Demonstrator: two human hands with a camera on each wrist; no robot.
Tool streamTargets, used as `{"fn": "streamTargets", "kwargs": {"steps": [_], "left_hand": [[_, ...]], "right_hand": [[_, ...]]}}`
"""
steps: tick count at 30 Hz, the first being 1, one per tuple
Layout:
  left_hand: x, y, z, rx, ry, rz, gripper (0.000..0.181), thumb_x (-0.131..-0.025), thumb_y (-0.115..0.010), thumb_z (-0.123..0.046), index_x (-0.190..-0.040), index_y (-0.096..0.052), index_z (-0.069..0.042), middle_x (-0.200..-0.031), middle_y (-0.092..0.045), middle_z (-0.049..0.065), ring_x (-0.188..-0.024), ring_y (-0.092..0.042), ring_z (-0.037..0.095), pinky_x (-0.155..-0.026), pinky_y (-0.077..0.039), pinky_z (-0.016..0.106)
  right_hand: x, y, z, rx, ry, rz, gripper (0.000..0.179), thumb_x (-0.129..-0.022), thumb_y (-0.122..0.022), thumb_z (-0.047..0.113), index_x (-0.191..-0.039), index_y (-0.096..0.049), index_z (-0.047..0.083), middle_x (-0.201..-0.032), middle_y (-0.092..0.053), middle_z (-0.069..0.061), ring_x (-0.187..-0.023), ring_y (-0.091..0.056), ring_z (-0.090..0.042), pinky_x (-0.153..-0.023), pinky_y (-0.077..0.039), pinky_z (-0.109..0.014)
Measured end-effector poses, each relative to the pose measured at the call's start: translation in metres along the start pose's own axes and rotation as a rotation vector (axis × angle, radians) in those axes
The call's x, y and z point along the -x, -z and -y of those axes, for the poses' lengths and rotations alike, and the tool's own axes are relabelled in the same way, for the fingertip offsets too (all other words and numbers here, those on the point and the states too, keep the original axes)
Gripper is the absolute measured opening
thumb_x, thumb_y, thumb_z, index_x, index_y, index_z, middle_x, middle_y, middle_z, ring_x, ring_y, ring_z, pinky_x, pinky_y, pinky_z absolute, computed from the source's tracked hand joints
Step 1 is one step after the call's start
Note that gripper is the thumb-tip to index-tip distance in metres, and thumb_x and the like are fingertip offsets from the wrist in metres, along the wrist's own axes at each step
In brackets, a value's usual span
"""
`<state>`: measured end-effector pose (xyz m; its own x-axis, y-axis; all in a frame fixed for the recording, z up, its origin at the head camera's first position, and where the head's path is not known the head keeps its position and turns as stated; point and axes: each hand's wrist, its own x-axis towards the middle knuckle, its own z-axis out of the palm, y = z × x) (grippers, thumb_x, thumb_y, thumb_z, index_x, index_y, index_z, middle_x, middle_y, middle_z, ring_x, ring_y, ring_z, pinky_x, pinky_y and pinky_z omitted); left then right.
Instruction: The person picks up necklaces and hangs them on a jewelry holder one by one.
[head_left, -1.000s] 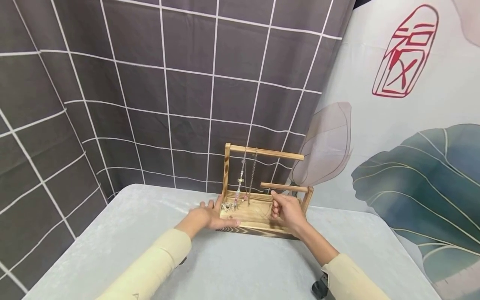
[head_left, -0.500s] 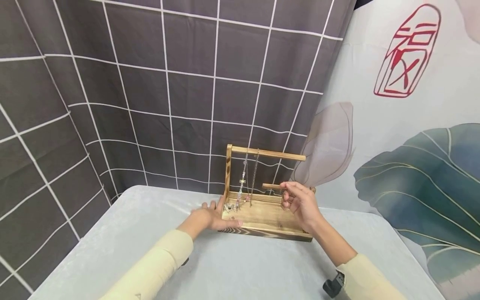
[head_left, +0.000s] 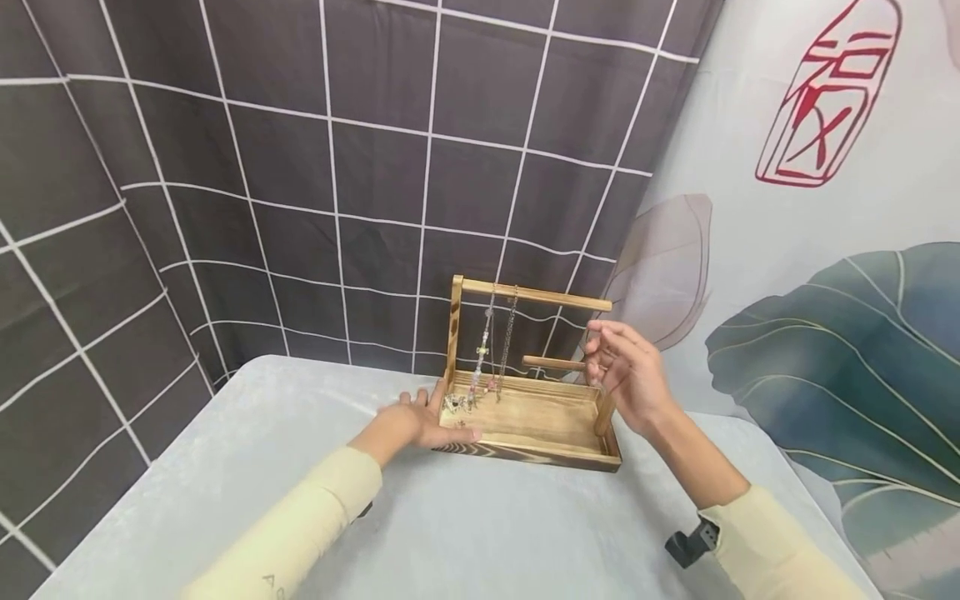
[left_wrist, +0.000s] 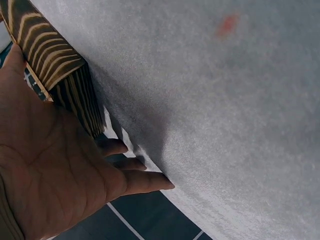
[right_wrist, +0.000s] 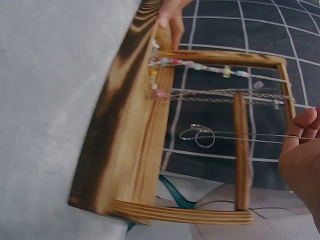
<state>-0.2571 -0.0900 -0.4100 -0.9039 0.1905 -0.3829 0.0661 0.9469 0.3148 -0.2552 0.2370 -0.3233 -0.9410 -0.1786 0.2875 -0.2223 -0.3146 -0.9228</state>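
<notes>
A wooden jewelry stand [head_left: 531, 450] with a shallow tray, an upper bar and a lower bar [head_left: 555, 363] stands on the table. My left hand [head_left: 412, 423] rests against its left front corner, thumb along the front rim; in the left wrist view its other fingers extend past the corner. Pinched in my right hand [head_left: 630, 375] is a thin chain necklace, whose linked ring pendant [right_wrist: 196, 127] dangles in the right wrist view. That hand is raised near the right end of the bars. A beaded necklace [head_left: 482, 350] and a silver chain [head_left: 507, 337] hang from the upper bar.
Small silvery jewelry [head_left: 454, 403] lies at the tray's left end. Pale grey cloth covers the table [head_left: 480, 525]. A dark grid-patterned curtain [head_left: 375, 192] hangs behind, and a printed pale curtain [head_left: 720, 267] is on the right.
My right hand has moved up and to the right from low over the tray, with the thin necklace in its fingers. The left hand has stayed at the stand's corner.
</notes>
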Motion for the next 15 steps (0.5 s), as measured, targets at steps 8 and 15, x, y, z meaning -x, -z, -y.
{"fn": "streamTargets", "kwargs": {"steps": [8,15], "left_hand": [[-0.001,0.008,0.0,0.002,-0.007,-0.001,0.129,-0.096,-0.049,-0.096,-0.183,0.01,-0.02,-0.189,-0.013,0.025,-0.175,-0.011,0.055,-0.135,-0.02,0.084],[-0.001,0.004,0.002,0.012,-0.006,0.014,0.129,-0.096,-0.048,-0.096,-0.183,0.009,-0.02,-0.189,-0.012,0.025,-0.175,-0.011,0.055,-0.136,-0.019,0.084]], "right_hand": [[-0.015,-0.003,0.042,-0.006,0.061,-0.014,0.032,-0.122,-0.044,0.015,-0.114,-0.075,0.017,-0.09,-0.074,0.003,-0.068,-0.063,-0.011,-0.061,-0.052,-0.021],[-0.031,0.0,0.072,-0.011,0.124,-0.018,0.031,-0.122,-0.044,0.013,-0.114,-0.074,0.014,-0.09,-0.076,0.001,-0.071,-0.067,-0.012,-0.066,-0.055,-0.023]]}}
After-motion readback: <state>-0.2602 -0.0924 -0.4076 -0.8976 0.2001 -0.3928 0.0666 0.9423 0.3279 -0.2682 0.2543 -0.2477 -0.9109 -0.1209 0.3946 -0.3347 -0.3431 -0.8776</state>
